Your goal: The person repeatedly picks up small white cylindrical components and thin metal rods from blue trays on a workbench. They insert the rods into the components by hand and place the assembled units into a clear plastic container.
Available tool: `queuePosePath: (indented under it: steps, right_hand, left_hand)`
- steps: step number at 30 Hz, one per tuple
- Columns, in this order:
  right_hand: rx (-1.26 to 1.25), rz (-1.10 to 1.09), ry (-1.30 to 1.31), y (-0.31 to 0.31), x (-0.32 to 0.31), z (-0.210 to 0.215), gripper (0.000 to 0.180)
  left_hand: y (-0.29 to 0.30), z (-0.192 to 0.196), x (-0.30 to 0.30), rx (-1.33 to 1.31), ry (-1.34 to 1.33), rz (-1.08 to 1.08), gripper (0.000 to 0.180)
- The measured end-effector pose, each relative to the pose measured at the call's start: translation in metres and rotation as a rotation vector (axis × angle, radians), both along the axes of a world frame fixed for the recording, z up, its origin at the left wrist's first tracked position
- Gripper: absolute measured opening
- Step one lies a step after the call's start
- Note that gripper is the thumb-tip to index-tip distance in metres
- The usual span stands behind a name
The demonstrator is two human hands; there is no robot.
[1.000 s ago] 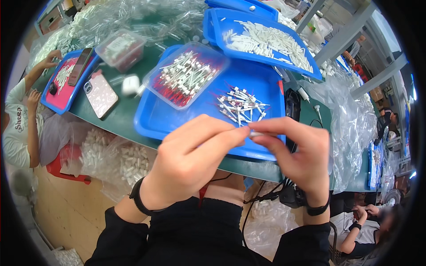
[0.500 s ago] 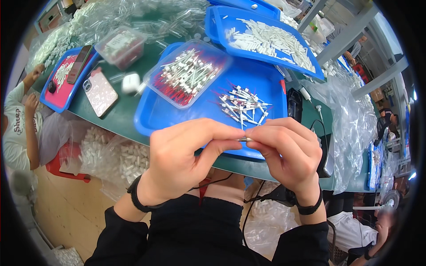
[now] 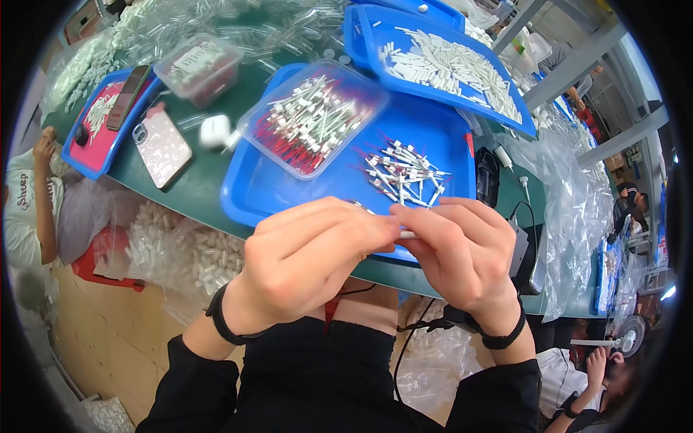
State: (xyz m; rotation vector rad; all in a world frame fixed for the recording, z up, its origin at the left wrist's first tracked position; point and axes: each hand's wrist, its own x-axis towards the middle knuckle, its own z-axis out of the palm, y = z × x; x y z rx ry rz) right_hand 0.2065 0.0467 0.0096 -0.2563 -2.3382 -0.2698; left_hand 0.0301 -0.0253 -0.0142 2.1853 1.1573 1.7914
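My left hand [image 3: 317, 252] and my right hand [image 3: 462, 249] meet at the fingertips over the near edge of a blue tray [image 3: 238, 189]. Pinched between them is a small white stick [image 3: 408, 234], mostly covered by the fingers. Another short white piece [image 3: 361, 207] peeks out above my left fingers; whether it is held or lies in the tray I cannot tell. Just beyond the hands is a loose pile of white sticks with red threads [image 3: 406, 173]. A clear plastic box [image 3: 253, 133] full of similar sticks rests in the tray to its left.
A second blue tray [image 3: 372, 43] of plain white tubes overlaps the far side. To the left are a pink-cased phone [image 3: 162, 148], a white earbud case [image 3: 214, 132], a lidded box [image 3: 198, 72] and a small tray with a dark phone [image 3: 130, 97]. Co-workers sit on both sides.
My left fingers have rolled forward over the stick, hiding more of it, while the right hand keeps its pinch. The whole view has shifted slightly.
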Motion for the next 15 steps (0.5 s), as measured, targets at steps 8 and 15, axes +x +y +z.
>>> queuePosePath:
  steps: [8, 15]
  right_hand:
    - [-0.373, -0.275, -0.286, 0.026, -0.002, -0.004, 0.033]
    - [-0.576, -0.598, -0.006, 0.141, 0.01, 0.009, 0.029]
  left_hand:
    - [0.03, -0.002, -0.022, -0.275, 0.121, 0.174, 0.026]
    - [0.056, -0.013, -0.056, -0.495, 0.471, 0.458, 0.02]
